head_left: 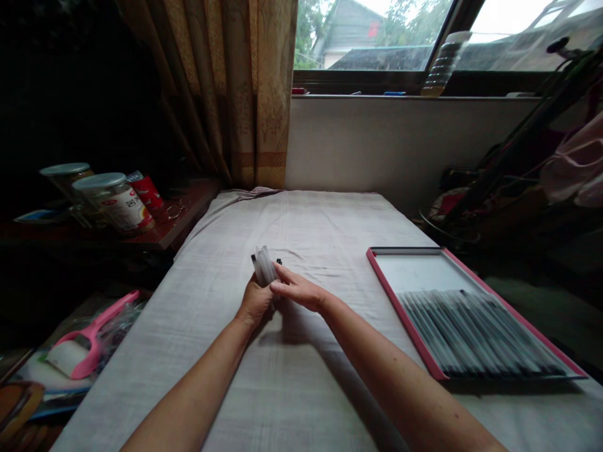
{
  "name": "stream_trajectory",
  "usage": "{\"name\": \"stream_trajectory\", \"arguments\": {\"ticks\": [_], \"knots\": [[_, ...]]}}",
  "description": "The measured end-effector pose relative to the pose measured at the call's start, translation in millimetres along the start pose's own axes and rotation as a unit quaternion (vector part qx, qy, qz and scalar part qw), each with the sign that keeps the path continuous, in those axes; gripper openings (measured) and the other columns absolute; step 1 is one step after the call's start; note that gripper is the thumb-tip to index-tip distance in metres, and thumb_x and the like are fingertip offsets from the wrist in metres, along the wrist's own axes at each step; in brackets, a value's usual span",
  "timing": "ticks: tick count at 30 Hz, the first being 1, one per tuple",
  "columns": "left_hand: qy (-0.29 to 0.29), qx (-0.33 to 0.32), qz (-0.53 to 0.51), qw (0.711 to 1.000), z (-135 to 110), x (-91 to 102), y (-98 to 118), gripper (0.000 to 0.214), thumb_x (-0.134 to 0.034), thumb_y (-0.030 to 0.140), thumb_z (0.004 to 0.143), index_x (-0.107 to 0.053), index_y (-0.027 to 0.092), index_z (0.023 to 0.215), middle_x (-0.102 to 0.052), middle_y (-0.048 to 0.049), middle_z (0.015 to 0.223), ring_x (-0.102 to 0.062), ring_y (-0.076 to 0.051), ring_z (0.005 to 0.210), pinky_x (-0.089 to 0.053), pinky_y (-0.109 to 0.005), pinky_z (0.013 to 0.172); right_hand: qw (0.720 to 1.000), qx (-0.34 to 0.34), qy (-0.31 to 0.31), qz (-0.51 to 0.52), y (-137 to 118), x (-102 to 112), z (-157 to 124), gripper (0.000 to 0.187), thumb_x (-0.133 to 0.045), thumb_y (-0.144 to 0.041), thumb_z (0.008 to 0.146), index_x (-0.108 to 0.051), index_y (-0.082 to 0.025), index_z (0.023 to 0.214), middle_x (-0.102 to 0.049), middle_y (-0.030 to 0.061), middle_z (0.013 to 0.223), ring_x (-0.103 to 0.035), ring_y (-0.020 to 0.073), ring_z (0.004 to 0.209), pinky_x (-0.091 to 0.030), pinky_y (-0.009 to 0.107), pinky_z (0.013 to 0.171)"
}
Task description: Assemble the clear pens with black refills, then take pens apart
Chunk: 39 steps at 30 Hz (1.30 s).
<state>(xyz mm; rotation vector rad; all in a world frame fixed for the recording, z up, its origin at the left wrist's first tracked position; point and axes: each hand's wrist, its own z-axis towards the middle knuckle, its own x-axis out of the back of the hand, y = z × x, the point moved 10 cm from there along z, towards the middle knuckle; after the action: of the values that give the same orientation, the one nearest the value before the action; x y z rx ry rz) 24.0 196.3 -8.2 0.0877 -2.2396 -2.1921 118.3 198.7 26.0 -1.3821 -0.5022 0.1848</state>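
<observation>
My left hand (255, 302) is wrapped around a small bundle of slim, clear-sleeved pens (264, 267), which stand up above the fist. My right hand (298, 287) meets the bundle from the right, its thumb by the left hand and its fingers closed around the bundle's far side. A small black end (279, 261) pokes out just past the right fingertips; what it belongs to is hidden. To the right lies a shallow pink-rimmed box (407, 320), its lower part filled with a row of similar clear pens (480, 333) with dark ends.
A pale cloth (330, 232) covers the work surface. On the left, jars (117, 204) and a red can (147, 193) stand on a brown table (176, 220); below is a pink-handled roller (97, 333). A plastic bottle (445, 66) stands on the windowsill.
</observation>
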Motion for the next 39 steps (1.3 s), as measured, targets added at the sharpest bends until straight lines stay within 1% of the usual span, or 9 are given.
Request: {"name": "stream_trajectory", "arguments": {"ticks": [3,6,9,12,22,28,31,34,39], "knots": [[0.036,0.044,-0.025,0.998,0.7,35.1,1.0,0.052,-0.072,0.045,0.064,-0.060,0.014,0.104,-0.063,0.0006,0.062,-0.060,-0.016,0.048,-0.048,-0.026,0.044,0.988,-0.022,-0.005,-0.151,1.6,-0.3,14.4,0.040,-0.052,-0.039,0.093,-0.060,-0.024,0.129,-0.066,0.0047,0.126,-0.061,0.0200,0.114,-0.048,0.033,0.095],[0.083,0.065,-0.036,0.994,5.3,74.4,5.3,0.051,-0.079,0.040,0.053,-0.060,0.015,0.094,-0.065,0.0004,0.065,-0.065,-0.017,0.056,-0.049,-0.025,0.044,0.946,-0.068,0.077,-0.309,11.0,23.6,36.0,0.033,-0.050,-0.026,0.094,-0.065,-0.020,0.122,-0.068,0.0096,0.118,-0.063,0.0212,0.106,-0.046,0.035,0.096],[0.122,0.073,-0.037,0.989,10.0,106.0,6.6,0.046,-0.081,0.035,0.047,-0.059,0.015,0.082,-0.064,0.0010,0.061,-0.063,-0.016,0.054,-0.046,-0.021,0.042,0.918,-0.101,0.099,-0.370,21.9,31.9,54.6,0.034,-0.055,-0.027,0.091,-0.065,-0.015,0.122,-0.062,0.0176,0.120,-0.063,0.0266,0.105,-0.045,0.038,0.094],[0.154,0.069,-0.049,0.984,11.7,125.2,5.0,0.046,-0.080,0.036,0.048,-0.058,0.016,0.083,-0.061,0.0046,0.057,-0.059,-0.012,0.048,-0.043,-0.020,0.041,0.899,-0.112,0.077,-0.417,28.1,25.4,63.9,0.025,-0.060,-0.028,0.087,-0.071,-0.017,0.107,-0.064,0.0157,0.113,-0.065,0.0268,0.100,-0.047,0.034,0.086],[0.162,0.076,-0.082,0.980,8.5,126.1,1.9,0.049,-0.080,0.038,0.048,-0.059,0.016,0.087,-0.062,0.0057,0.063,-0.062,-0.012,0.052,-0.047,-0.020,0.047,0.886,-0.104,0.041,-0.450,25.5,17.8,89.4,0.023,-0.056,-0.016,0.085,-0.072,-0.023,0.100,-0.073,0.0051,0.104,-0.066,0.0187,0.097,-0.045,0.024,0.081],[0.164,0.078,-0.072,0.981,10.0,128.8,-0.1,0.050,-0.078,0.039,0.051,-0.060,0.016,0.091,-0.063,0.0045,0.065,-0.063,-0.013,0.054,-0.049,-0.022,0.050,0.876,-0.088,0.059,-0.470,26.8,-9.1,112.6,0.034,-0.047,-0.039,0.096,-0.061,-0.019,0.121,-0.069,0.0120,0.114,-0.065,0.0215,0.101,-0.045,0.029,0.082],[0.161,0.078,-0.055,0.982,12.0,129.0,-2.1,0.044,-0.077,0.041,0.053,-0.059,0.016,0.085,-0.062,0.0035,0.062,-0.063,-0.014,0.052,-0.049,-0.023,0.049,0.868,-0.073,0.030,-0.490,26.3,-19.6,117.0,0.036,-0.055,-0.049,0.090,-0.064,-0.023,0.113,-0.070,0.0116,0.109,-0.067,0.0245,0.096,-0.046,0.031,0.077],[0.165,0.076,-0.049,0.982,10.3,129.9,-5.5,0.044,-0.076,0.042,0.054,-0.058,0.017,0.086,-0.063,0.0029,0.063,-0.064,-0.015,0.053,-0.050,-0.024,0.050,0.860,-0.054,0.000,-0.508,23.0,-23.6,113.5,0.030,-0.051,-0.046,0.092,-0.068,-0.022,0.099,-0.071,0.0111,0.105,-0.067,0.0244,0.094,-0.045,0.031,0.076],[0.118,0.039,0.216,0.968,26.8,128.3,11.4,0.037,-0.056,0.047,0.074,-0.055,0.017,0.096,-0.068,-0.0045,0.069,-0.068,-0.021,0.060,-0.054,-0.031,0.054,0.848,-0.022,-0.009,-0.529,17.2,-24.3,85.0,0.034,-0.044,-0.041,0.095,-0.068,-0.018,0.096,-0.070,0.0131,0.101,-0.065,0.0246,0.096,-0.045,0.031,0.078]]}}
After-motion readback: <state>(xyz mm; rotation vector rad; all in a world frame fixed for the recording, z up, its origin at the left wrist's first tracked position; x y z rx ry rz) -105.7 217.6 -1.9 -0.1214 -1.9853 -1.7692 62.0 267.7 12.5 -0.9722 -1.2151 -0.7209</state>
